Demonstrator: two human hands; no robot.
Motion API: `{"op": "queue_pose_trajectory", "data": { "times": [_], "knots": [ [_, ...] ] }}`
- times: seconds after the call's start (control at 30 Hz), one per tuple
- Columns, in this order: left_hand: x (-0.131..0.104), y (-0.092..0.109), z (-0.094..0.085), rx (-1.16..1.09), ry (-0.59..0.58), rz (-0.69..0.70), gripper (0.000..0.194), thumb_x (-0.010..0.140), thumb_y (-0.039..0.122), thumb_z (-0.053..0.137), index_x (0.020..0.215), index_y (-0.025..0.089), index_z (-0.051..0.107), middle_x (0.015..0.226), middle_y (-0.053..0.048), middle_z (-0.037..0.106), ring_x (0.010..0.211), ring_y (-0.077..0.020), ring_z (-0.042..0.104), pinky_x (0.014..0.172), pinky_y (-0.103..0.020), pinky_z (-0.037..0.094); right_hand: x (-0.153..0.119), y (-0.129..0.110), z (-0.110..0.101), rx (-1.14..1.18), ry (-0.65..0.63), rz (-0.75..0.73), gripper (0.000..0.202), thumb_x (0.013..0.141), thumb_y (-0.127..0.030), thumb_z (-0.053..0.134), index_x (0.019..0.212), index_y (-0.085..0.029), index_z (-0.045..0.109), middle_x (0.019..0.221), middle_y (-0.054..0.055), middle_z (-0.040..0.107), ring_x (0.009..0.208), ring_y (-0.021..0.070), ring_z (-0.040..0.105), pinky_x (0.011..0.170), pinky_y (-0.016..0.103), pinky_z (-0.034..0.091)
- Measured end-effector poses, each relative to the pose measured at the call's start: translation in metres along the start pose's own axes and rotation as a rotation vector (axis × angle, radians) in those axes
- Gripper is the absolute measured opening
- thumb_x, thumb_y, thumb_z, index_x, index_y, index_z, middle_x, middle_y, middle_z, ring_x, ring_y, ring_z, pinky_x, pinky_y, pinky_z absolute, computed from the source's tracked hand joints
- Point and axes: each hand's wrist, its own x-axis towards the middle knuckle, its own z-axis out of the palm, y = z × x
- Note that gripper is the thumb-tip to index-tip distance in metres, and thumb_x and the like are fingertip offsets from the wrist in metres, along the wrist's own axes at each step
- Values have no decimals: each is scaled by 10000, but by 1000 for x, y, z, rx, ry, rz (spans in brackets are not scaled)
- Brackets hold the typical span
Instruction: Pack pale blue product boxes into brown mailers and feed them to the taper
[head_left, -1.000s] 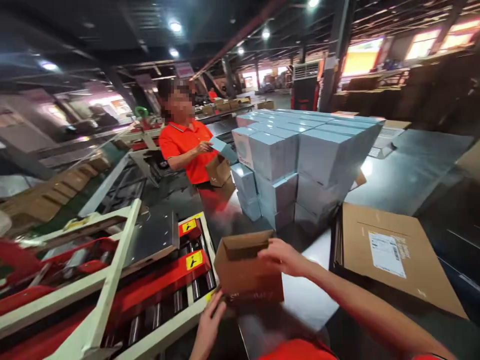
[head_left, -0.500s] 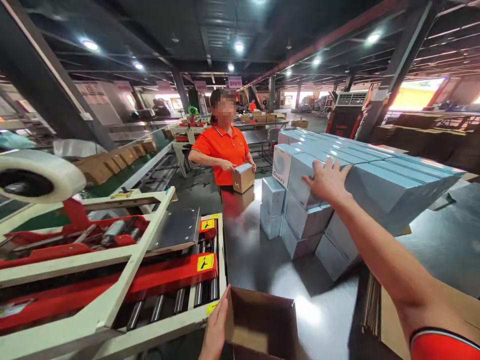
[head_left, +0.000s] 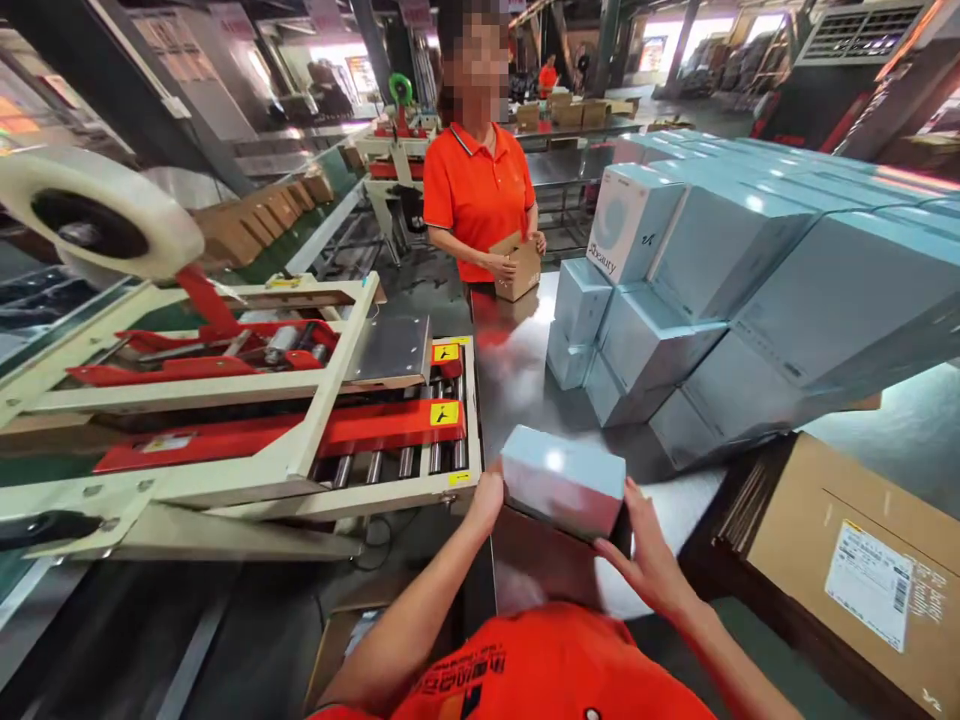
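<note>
A light blue box [head_left: 564, 482] is right in front of me over the metal table [head_left: 517, 400], low in the view. My left hand [head_left: 489, 500] presses on its left end, the fingertips mostly hidden. At the right end, my right hand [head_left: 643, 545] grips with thumb and fingers around the corner. Dark cardboard shows just under the blue box, but how the two fit together is hard to make out. Stacked light blue boxes [head_left: 660, 340] stand to the right, a white-faced one [head_left: 619, 228] at their near left corner.
A taping machine with red rails [head_left: 375, 425] and a tape roll [head_left: 112, 215] stands on the left. Flat cardboard [head_left: 840, 530] lies at the lower right. Across the table, a person in an orange shirt [head_left: 484, 190] holds a small brown carton [head_left: 517, 268].
My right hand has come back from the stack, and a blue box is now between my hands where the open carton was. The view has tilted down. The other person's carton now has raised flaps.
</note>
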Motion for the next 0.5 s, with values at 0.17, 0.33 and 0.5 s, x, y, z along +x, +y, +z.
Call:
{"op": "queue_pose_trajectory", "data": {
  "times": [0.17, 0.33, 0.5],
  "knots": [
    [-17, 10, 4, 153, 122, 131, 350, 936, 428, 477, 1062, 177, 686, 1124, -119, 713, 1104, -251, 637, 1038, -408, 455, -19, 51, -14, 153, -66, 229, 784, 939, -508, 510, 1589, -298, 123, 1663, 126, 179, 1525, 313, 198, 1183, 569, 332],
    [-64, 15, 15, 508, -204, 503, 319, 935, 415, 517, 807, 214, 728, 1003, -105, 735, 1052, -279, 627, 1047, -463, 426, 22, 65, 16, 179, -114, 161, 775, 911, -511, 575, 1544, -184, 269, 1580, 207, 348, 1459, 297, 368, 1170, 532, 368],
    [-59, 20, 11, 867, -260, 694, 516, 913, 554, 549, 1281, 209, 660, 1375, -164, 608, 1330, -392, 466, 1144, -585, 273, 18, 71, 22, 44, -331, 10, 511, 970, -509, 478, 1401, -244, 542, 1532, 150, 457, 1490, 350, 289, 1157, 658, 298]
  ]
}}
